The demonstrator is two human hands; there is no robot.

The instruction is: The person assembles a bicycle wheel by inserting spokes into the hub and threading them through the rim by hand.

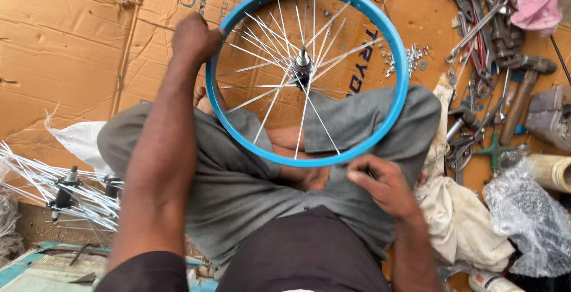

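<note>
In the head view, a blue wheel rim (397, 98) is held flat over the lap, the left hand (195, 37) clamped on its far-left edge, the right hand (380, 182) pinched at its near-right edge. Spokes (270, 104) radiate loosely from the hub (302, 66); lacing appears underway. Nipples (410, 57) lie far right; a steady rim seems needed.

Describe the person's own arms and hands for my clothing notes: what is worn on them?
Both forearms are bare, and so are the left hand and right hand: no gloves, watch or rings show. A dark sleeve covers the left upper arm. The right arm shows no sleeve in view.
</note>
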